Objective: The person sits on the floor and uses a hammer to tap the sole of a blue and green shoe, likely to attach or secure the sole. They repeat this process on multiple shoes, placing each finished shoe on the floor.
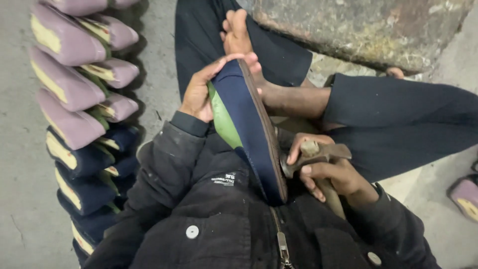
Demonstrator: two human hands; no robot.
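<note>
I am looking down at a person sitting on the floor [20,164], and I am seeing the left hand [199,92] gripping a navy shoe [246,124], fingers [226,61] curling over its toe end. The shoe is standing on edge between the knees, brown sole facing right, green lining showing on the left, heel end resting against the black jacket [209,219]. The right hand [331,172] is closing around a hammer [313,154], its metal head touching the sole's edge. A bare foot [239,32] is lying just behind the toe. A row of purple and navy shoes [79,99] is lining up at the left.
</note>
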